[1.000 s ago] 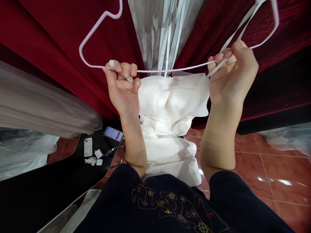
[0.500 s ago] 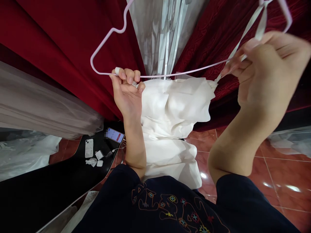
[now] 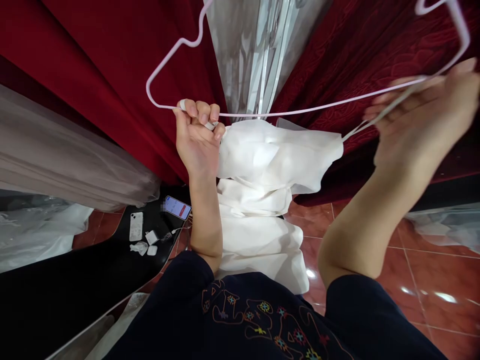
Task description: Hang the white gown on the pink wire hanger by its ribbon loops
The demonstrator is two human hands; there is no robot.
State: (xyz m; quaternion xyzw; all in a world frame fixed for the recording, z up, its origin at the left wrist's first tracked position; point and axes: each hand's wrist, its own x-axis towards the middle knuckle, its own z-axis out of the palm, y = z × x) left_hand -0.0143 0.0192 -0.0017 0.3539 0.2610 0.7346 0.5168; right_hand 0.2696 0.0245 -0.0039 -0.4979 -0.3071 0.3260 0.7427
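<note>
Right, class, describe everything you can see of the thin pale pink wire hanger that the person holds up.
The thin pale pink wire hanger looks like coated wire, bent into a wide loop with notched shoulders; its top leaves the frame. It is tilted, bottom bar rising rightward, before dark red curtains. The left hand grips the bar near its left corner; the blurred right hand meets its right end, grip unclear. A white garment hangs below.

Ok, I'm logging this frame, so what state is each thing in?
Thin pink wire hanger: held up, lower bar gripped near its left end.
Left hand: closed round the hanger bar.
Right hand: blurred at the strap; grip unclear.
White fabric garment: hanging crumpled below the bar.
White strap: pulled taut.
Slim smartphone: screen lit.
White phone: lying back up.
</note>
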